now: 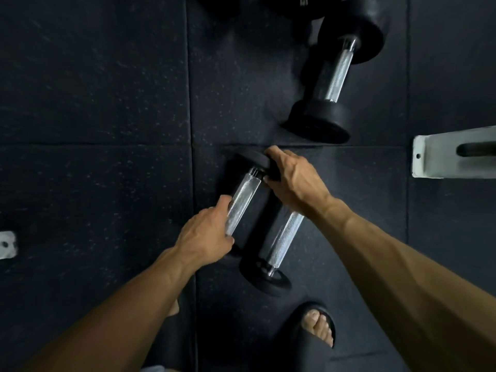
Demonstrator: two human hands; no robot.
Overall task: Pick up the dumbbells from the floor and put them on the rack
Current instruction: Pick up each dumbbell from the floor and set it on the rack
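Two small black dumbbells with knurled steel handles lie side by side on the dark rubber floor. My left hand (206,234) grips the lower part of the handle of the left dumbbell (245,196). My right hand (292,181) curls round that dumbbell's far black head. The second small dumbbell (281,245) lies just to the right, partly under my right wrist, untouched. A larger black dumbbell (338,73) lies farther away, upper right. I see no shelf of a rack, only a pale metal foot (434,159) at the right edge.
A second pale metal foot (6,244) sits at the left edge. My right foot in a black slide sandal (314,331) stands just below the dumbbells. More black weights (268,4) show at the top edge. The floor is dark speckled rubber tiles.
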